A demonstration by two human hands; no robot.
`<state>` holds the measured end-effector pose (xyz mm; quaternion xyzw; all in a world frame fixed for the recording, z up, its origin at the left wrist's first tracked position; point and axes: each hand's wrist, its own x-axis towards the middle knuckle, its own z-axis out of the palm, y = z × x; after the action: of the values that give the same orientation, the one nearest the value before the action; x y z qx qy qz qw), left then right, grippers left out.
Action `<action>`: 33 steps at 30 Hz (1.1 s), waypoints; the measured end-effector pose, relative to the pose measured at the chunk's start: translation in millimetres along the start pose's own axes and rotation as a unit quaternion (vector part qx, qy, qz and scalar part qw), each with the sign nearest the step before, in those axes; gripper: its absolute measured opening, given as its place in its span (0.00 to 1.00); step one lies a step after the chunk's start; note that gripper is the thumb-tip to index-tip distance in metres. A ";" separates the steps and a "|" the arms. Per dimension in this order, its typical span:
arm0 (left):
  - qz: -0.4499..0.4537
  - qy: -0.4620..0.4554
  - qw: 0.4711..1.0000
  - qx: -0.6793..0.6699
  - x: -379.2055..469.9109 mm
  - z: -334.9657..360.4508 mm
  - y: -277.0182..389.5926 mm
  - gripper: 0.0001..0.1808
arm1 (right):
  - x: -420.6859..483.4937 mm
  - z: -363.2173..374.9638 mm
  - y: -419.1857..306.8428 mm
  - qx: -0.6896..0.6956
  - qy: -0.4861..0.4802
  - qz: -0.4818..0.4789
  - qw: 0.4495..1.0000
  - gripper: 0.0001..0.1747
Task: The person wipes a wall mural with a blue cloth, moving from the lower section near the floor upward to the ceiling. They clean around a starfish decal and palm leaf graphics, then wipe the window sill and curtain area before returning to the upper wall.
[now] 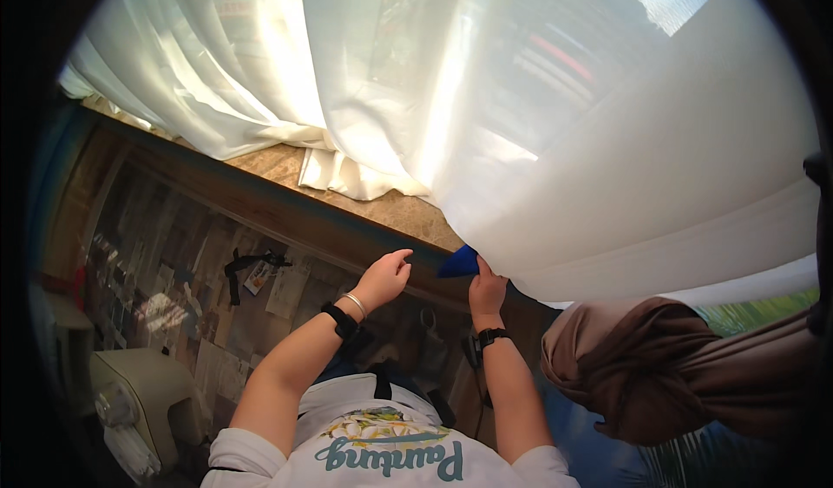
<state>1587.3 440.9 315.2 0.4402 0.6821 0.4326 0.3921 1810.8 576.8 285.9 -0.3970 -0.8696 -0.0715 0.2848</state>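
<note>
A white sheer curtain [573, 182] hangs in front of a window and spills over a brown marble-look windowsill [260, 166]. My right hand [488, 289] is at the curtain's lower edge, its fingers closed on a piece of blue cloth [459, 262] that lies against the sill's front edge. To the left of it, my left hand [386, 276] is held in front of the sill with its fingers loosely bent and the index finger pointing out. Nothing is seen in it. Both wrists wear black straps, and the left one also has a silver bangle.
A brown curtain tied in a knot [651, 371] hangs at the right. At the lower left stands a beige machine or appliance [146, 397]. A black strap with a tag [250, 270] lies on the wood-patterned floor [215, 332].
</note>
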 end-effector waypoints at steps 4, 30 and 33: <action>0.079 -0.032 0.996 0.040 -6.3 -1.8 -8.8 0.27 | -8.3 -11.5 -43.9 0.139 -0.082 0.139 0.977 0.20; 0.336 -0.662 0.667 0.061 -256.6 238.6 159.0 0.14 | -342.6 -407.5 -157.2 0.029 0.140 0.539 0.830 0.13; 0.406 -0.622 0.664 0.084 -299.1 292.1 201.1 0.13 | -375.3 -472.6 -118.5 -0.117 0.164 0.477 0.856 0.11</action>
<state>1998.6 279.2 456.5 0.8712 0.0667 0.1154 0.4724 2127.6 87.4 481.8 -0.7756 -0.4998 -0.0922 0.3744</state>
